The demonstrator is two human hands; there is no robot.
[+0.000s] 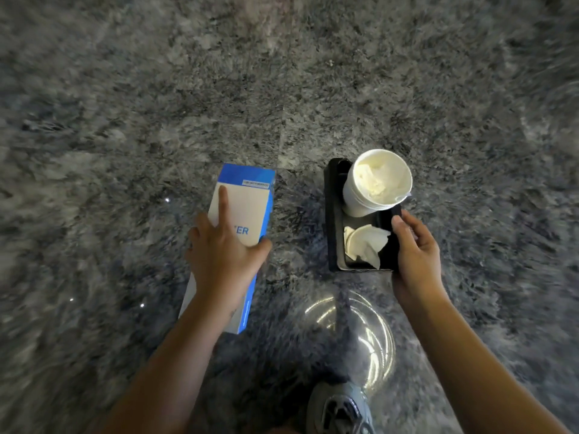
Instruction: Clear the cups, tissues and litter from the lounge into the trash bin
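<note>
Carrying stage of the lounge clear-up, viewed from above against the shaggy grey carpet [125, 120].

**Left.** The left grip [219, 261] clasps a long blue-and-white box [247, 189] from on top. The forefinger lies straight along the white face and the thumb clamps the blue side edge, a hold that appears meant to steady a long box in one hand. Blue capitals "ER" show beside the thumb; the rest of the word is under the hand. A small printed strip at the far end is too fine to read.

**Centre, low.** A glassy ring of reflections [376, 333] and a grey shoe [338, 408]. What the ring belongs to cannot be told.

**Right.** A black tray [333, 214] serves as carrier, probably so that several pieces travel at once. On it a white paper cup [357, 198] stands upright, stuffed with tissue [376, 180]. Nearer the body lies a crumpled tissue [365, 245]. No writing shows on cup or tray. The right grip [413, 255] closes on the tray's near right corner, thumb on the rim and fingers curled beneath, and holds it level, presumably so the cup does not topple. The trash bin is not in view.
</note>
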